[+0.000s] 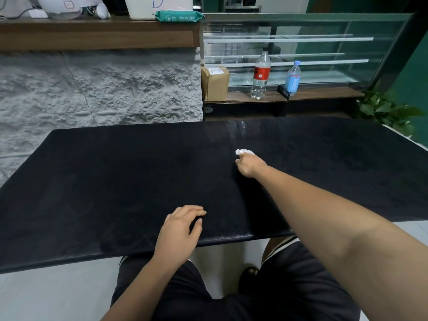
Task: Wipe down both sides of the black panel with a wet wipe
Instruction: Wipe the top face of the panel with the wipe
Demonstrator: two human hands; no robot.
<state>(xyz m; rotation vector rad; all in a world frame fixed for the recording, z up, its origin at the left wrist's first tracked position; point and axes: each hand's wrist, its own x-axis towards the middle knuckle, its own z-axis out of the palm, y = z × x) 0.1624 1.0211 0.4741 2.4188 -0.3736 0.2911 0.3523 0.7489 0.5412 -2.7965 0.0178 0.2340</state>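
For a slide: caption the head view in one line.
Right hand holds a wet wipe on the black panel; left hand rests near its front edge.

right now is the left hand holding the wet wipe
No, the right hand grips the wet wipe far out on the black panel, while the left hand rests empty near its front edge.

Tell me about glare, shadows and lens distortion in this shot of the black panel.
Head view: the wide-angle lens bows the edges of the black panel; a pale sheen sits near its far edge, beyond the wet wipe in the right hand; a soft shadow lies beside that forearm; nothing looks badly blurred, left hand included.
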